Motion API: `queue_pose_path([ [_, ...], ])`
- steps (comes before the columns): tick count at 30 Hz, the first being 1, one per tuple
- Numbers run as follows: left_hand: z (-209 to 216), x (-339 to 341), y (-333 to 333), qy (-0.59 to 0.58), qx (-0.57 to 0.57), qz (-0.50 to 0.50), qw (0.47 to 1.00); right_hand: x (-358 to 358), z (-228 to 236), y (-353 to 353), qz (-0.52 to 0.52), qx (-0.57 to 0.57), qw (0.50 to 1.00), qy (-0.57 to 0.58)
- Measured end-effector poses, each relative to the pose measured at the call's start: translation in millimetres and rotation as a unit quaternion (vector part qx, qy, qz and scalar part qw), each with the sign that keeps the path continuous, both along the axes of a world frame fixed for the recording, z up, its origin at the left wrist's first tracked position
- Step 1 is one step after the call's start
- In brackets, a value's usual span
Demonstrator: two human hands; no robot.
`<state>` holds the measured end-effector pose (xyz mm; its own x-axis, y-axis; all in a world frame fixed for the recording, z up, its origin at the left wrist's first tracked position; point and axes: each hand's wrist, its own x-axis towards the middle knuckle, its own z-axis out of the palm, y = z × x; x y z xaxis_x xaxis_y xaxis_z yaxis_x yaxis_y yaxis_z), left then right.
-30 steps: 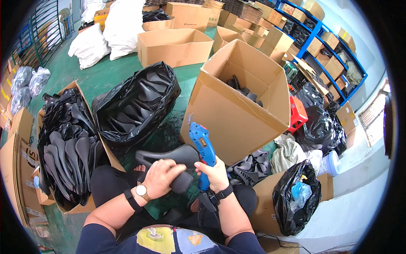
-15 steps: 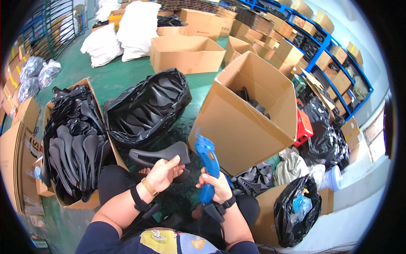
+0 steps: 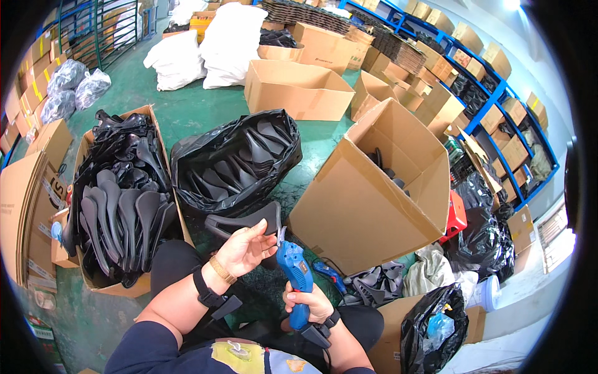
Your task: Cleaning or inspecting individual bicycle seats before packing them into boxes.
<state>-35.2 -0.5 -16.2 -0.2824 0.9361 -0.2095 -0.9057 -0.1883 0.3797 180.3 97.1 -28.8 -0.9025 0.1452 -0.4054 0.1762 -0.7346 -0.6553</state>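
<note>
In front of my lap, my left hand grips a black bicycle saddle by its wide end, the thumb along its edge. My right hand is wrapped round the handle of blue electric scissors. Their metal tip stands upward at the saddle's rear edge, close to my left fingers; whether it touches cannot be told. Part of the saddle is hidden behind my left hand. Beyond it, a black plastic bag holds a row of several saddles. At my left, a carton is filled with more saddles.
A tall open carton with dark parts inside stands at the right. Beside it lie a second blue tool and grey-black pieces. White sacks, an open carton and blue shelving are farther back.
The electric scissors have moved left and tilted, bringing their tip to the saddle's edge. My left hand keeps its hold on the saddle. The whole view has shifted slightly.
</note>
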Motion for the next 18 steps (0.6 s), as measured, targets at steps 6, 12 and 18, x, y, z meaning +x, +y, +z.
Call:
queue_pose_path([
  [6, 4, 1, -1, 0.011, 0.019, -0.037, 0.999, -1, 4, -4, 0.040, -0.025, 0.998, 0.035],
  [12, 14, 3, -2, 0.080, 0.068, -0.017, 0.994, -2, -1, -2, 0.043, -0.077, 0.994, 0.065],
  [18, 18, -2, -3, 0.121, 0.044, 0.008, 0.992, 6, 2, 4, -0.045, -0.036, 0.997, 0.045],
])
